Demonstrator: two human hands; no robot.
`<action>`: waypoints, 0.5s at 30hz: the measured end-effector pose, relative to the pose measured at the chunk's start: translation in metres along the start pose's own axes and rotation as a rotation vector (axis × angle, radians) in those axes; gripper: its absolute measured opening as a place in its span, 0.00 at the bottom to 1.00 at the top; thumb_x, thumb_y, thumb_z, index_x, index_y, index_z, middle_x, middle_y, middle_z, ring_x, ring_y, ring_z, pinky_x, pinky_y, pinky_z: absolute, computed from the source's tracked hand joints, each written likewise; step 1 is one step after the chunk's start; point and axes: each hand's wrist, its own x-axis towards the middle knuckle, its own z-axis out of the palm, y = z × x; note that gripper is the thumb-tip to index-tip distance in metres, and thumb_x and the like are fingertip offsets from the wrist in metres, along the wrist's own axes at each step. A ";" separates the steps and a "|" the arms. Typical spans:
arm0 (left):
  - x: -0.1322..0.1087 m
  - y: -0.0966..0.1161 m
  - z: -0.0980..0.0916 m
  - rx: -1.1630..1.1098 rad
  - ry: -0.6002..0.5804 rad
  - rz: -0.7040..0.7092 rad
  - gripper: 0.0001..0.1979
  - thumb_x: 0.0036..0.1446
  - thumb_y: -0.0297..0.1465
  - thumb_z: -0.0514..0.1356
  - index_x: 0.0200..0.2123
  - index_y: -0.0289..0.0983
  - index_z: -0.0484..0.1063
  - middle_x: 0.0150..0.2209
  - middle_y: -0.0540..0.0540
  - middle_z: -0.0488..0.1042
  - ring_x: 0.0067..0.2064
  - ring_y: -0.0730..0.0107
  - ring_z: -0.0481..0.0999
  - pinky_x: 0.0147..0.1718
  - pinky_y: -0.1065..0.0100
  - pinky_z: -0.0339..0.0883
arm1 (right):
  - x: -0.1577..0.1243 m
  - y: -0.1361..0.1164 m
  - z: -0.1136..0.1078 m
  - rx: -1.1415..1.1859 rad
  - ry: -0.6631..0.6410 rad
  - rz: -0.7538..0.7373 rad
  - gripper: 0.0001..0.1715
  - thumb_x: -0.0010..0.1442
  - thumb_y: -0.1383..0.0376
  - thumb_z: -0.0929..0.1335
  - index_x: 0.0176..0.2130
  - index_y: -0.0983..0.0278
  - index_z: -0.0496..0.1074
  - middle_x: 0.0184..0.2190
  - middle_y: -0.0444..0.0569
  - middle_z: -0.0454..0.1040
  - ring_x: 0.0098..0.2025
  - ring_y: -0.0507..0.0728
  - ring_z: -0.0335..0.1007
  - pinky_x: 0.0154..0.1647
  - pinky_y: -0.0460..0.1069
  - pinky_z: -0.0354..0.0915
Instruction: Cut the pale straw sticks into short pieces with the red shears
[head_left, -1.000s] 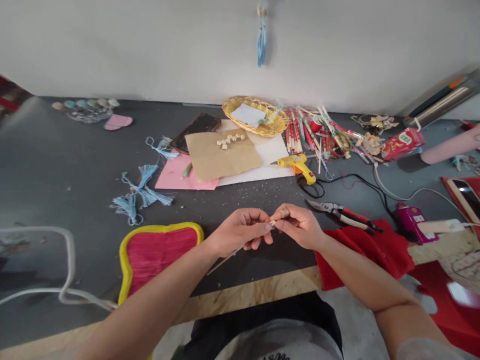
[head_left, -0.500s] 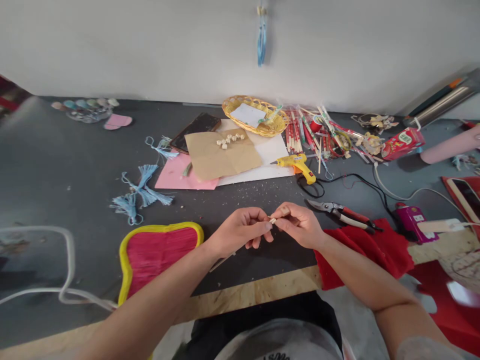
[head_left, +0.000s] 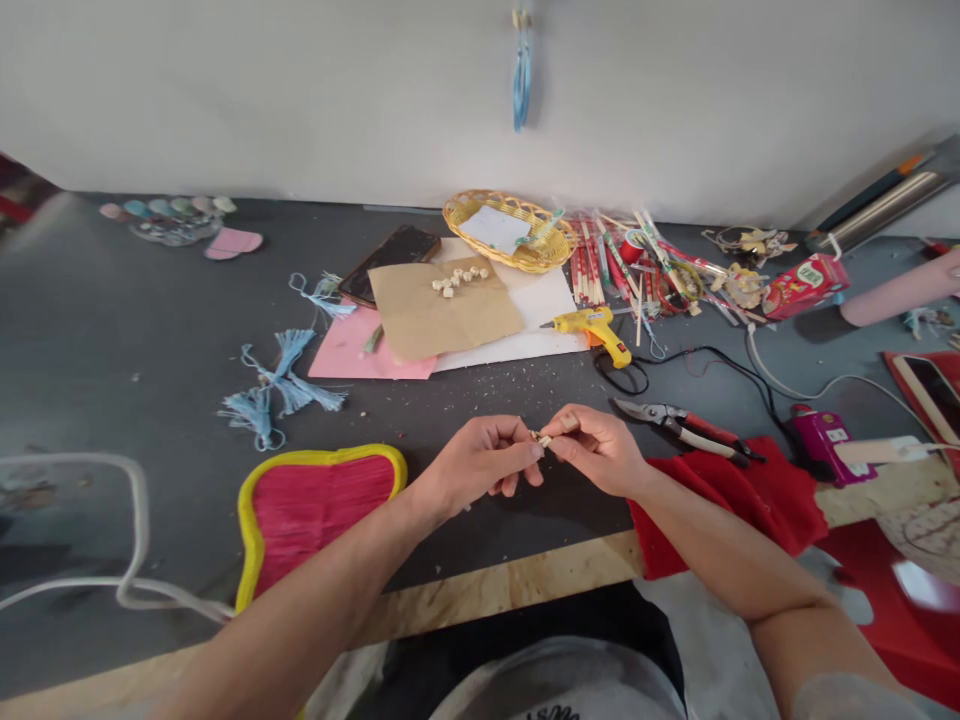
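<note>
Over the table's front part, my left hand [head_left: 496, 457] and my right hand [head_left: 598, 450] meet at the fingertips. Pinched between them is a small pale wooden piece [head_left: 546, 441]; its exact shape is too small to make out. A tan block [head_left: 570, 423] also sits between the fingers of my right hand. The lower fingers of my left hand are curled and partly hidden. Beyond the hands, several small pale cubes [head_left: 459, 280] lie on a sheet of brown paper [head_left: 442, 325]. Pruning shears [head_left: 686, 428] lie just right of my right hand.
A yellow glue gun [head_left: 596, 330] lies behind my hands, its black cord running right. A wicker basket [head_left: 551, 262], wrapped chopsticks [head_left: 592, 265] and a red carton [head_left: 806, 287] stand farther back. Blue tassels [head_left: 289, 375] and a yellow-edged pink panel [head_left: 322, 510] lie left; red cloth [head_left: 739, 500] lies right.
The thin stick seen below my left wrist no longer shows there. My left fingers have shifted very slightly; the right hand stays in place, and both still pinch the small piece.
</note>
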 end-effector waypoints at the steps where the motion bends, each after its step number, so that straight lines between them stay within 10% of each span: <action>1: 0.000 0.000 0.000 0.005 0.000 0.003 0.13 0.52 0.38 0.63 0.25 0.34 0.67 0.24 0.46 0.78 0.17 0.81 0.65 0.15 0.78 0.54 | 0.000 0.000 0.000 0.000 -0.002 0.002 0.09 0.62 0.59 0.67 0.37 0.62 0.73 0.31 0.46 0.71 0.27 0.49 0.67 0.25 0.44 0.64; 15: 0.004 0.002 -0.007 0.009 0.087 0.029 0.14 0.52 0.38 0.63 0.23 0.34 0.67 0.22 0.48 0.76 0.16 0.83 0.62 0.14 0.78 0.51 | 0.006 0.013 -0.003 -0.248 0.020 -0.050 0.10 0.64 0.62 0.65 0.40 0.63 0.74 0.33 0.48 0.73 0.33 0.52 0.69 0.35 0.47 0.67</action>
